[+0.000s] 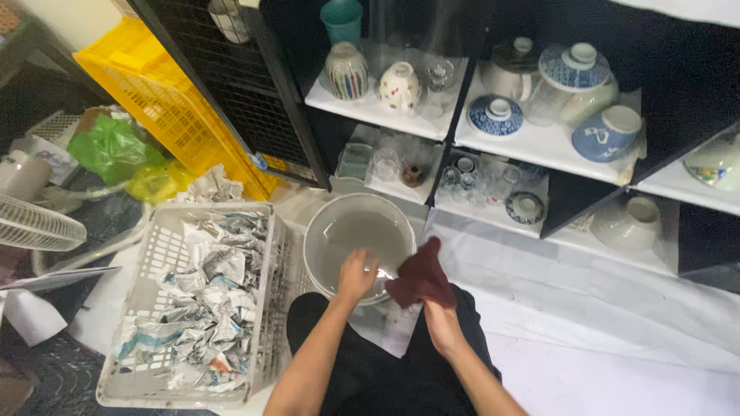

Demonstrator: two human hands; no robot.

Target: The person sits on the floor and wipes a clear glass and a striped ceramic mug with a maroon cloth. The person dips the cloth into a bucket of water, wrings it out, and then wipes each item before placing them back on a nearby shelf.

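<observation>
The left hand point(356, 274) dips, fingers apart, into the water-filled bucket point(320, 231); the right hand point(441, 314) clamps a maroon cloth point(420, 276) beside it, ready for wiping.

Cloth point(420, 276): dark maroon, plain. Bucket point(324, 231): translucent white, holding cloudy grey water. Basket point(154, 308): off-white, filled with grey-and-white printed newspaper point(208, 300). Crate point(154, 100): bright yellow. Bag point(112, 150): green. Cup point(342, 21): teal. Jar point(346, 72): multicoloured vertical stripes. Pot point(400, 86): white with red specks. Lidded bowl point(574, 69): blue-and-white pattern. Shelving point(539, 150): white boards, black frame.
</observation>
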